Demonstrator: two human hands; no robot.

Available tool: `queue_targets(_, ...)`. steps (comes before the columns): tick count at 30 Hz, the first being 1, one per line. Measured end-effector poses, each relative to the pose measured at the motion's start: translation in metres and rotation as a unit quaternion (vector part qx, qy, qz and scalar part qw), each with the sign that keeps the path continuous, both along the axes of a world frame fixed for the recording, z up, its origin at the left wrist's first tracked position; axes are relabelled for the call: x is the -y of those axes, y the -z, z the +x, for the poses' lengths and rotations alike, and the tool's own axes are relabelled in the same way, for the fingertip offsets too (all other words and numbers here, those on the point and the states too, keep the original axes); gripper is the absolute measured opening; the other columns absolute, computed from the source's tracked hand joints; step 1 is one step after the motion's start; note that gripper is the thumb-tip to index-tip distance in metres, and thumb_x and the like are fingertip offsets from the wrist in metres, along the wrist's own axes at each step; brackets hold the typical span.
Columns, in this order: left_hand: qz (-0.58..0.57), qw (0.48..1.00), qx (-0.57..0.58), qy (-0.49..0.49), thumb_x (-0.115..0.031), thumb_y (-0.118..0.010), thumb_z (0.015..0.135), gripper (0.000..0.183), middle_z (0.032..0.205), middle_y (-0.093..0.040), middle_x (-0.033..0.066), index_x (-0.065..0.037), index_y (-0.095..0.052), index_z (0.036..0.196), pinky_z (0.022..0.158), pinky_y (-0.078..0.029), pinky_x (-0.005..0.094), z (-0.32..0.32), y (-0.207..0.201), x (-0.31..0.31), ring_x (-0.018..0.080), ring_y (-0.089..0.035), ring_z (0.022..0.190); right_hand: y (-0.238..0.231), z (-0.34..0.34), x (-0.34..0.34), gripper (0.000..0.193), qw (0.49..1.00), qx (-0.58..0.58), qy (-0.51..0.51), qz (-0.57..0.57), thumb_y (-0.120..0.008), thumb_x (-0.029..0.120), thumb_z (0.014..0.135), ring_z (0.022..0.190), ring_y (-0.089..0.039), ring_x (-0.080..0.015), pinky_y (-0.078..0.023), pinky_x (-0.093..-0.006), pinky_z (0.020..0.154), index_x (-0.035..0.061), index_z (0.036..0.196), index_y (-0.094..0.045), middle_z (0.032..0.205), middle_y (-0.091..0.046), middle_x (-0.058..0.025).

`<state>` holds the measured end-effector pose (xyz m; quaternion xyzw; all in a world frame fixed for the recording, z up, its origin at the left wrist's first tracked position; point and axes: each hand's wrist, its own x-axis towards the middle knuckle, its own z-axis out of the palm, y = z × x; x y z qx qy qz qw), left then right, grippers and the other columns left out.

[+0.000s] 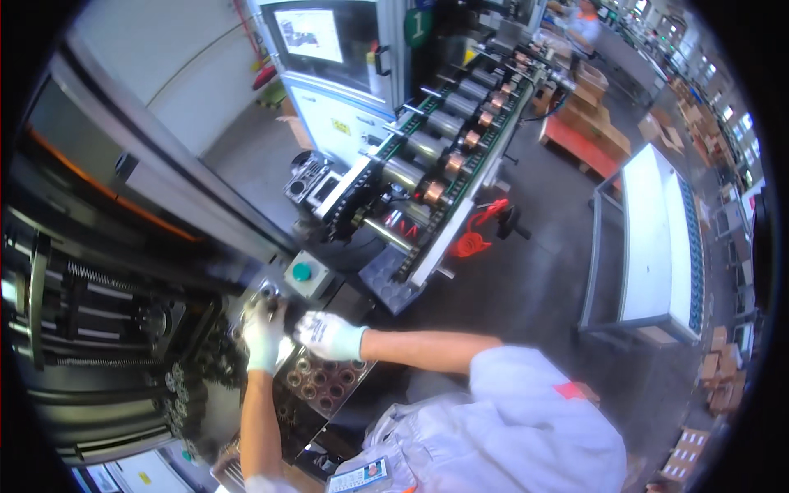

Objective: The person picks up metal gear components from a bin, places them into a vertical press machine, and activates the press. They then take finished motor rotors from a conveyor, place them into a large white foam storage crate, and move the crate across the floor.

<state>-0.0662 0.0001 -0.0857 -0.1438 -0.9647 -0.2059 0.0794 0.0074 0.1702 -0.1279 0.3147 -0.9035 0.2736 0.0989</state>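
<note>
Both my hands wear whitish gloves and work close together beside the machine at the left. My left hand (263, 330) has its fingers curled around a small round metal part (269, 293), which is partly hidden by them. Just to its right, my right hand (327, 335) is bent with its fingers closed toward the left; whatever they grip is hidden. Below my right hand lies a tray (349, 400) holding several metal rings (319, 379). A grey box with a green push button (302, 271) sits just beyond the hands.
Dark machinery with springs (103, 279) fills the left side. Ahead, a conveyor (444, 238) carries several metal cylinders with copper-coloured ends beside a cabinet with a screen (308, 34). A red coiled hose (471, 243) hangs there. A white rack (657, 238) stands at the right.
</note>
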Motion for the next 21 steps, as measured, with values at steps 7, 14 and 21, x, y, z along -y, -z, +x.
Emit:
queue_targets(7, 0.59, 0.741, 0.309, -0.093, -0.027, -0.079, 0.09, 0.038, 0.1, -0.07, 0.0077, 0.004, -0.067, 0.108, 0.078, -0.055, 0.0261, 0.118, -0.069, 0.024, 0.0145, -0.067, 0.084, -0.027, 0.003, -0.008, 0.026, 0.997, -0.005, -0.003, -0.08, -0.063, 0.016, 0.083, 0.102, -0.062, -0.0334, -0.049, -0.045, 0.092, 0.0043, 0.106, -0.064, 0.105, -0.065, -0.0147)
queue_targets(14, 0.691, 0.653, 0.187, -0.248, -0.018, -0.076, 0.092, 0.029, 0.101, -0.07, 0.0099, 0.004, -0.067, 0.11, 0.087, -0.059, 0.0368, 0.285, -0.063, 0.076, 0.0185, -0.068, 0.09, -0.069, 0.036, 0.073, 0.031, 0.972, -0.005, -0.158, -0.173, -0.058, 0.019, 0.093, 0.113, -0.061, -0.0366, -0.048, -0.0464, 0.099, 0.0066, 0.121, -0.063, 0.122, -0.063, -0.0187)
queue_targets(21, 0.666, 0.69, 0.047, -0.28, -0.01, -0.071, 0.095, 0.023, 0.126, -0.064, 0.0126, 0.005, -0.067, 0.112, 0.091, -0.053, 0.0302, 0.422, -0.098, 0.107, 0.0148, -0.064, 0.104, -0.126, 0.127, 0.168, 0.034, 0.901, 0.082, -0.397, -0.154, -0.072, 0.004, 0.083, 0.109, -0.066, -0.0361, -0.055, -0.0411, 0.092, 0.0068, 0.117, -0.068, 0.13, -0.061, -0.0206)
